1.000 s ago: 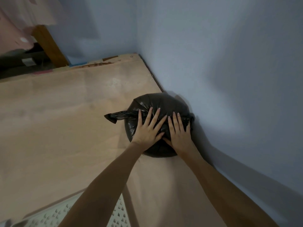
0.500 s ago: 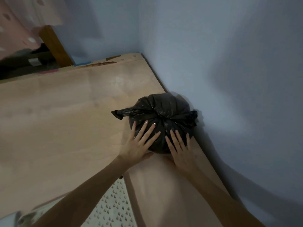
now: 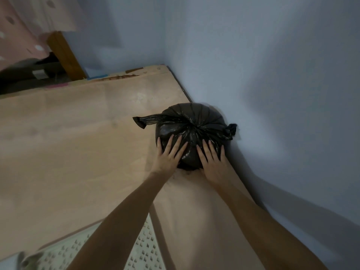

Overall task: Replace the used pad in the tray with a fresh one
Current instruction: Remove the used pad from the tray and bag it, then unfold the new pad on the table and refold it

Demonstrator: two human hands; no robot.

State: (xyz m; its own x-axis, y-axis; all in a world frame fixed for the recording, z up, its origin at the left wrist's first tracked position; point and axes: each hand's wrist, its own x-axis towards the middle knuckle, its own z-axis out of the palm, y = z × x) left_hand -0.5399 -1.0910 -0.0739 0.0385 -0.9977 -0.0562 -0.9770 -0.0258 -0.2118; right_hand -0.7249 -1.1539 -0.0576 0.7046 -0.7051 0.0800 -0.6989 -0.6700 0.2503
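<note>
Your left hand [image 3: 169, 155] and right hand [image 3: 213, 162] press flat-fingered on the tied black bag [image 3: 191, 125] by the far-right wall — disposal looks nearly done; next, the fresh pad.

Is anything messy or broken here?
A little. The tied black bag under both hands, left hand and right hand, looks whole. But small dark crumbs lie on the brown floor sheet beside it.

Head view, steeply down onto a wall-side floor corner [image 3: 171, 75].
</note>
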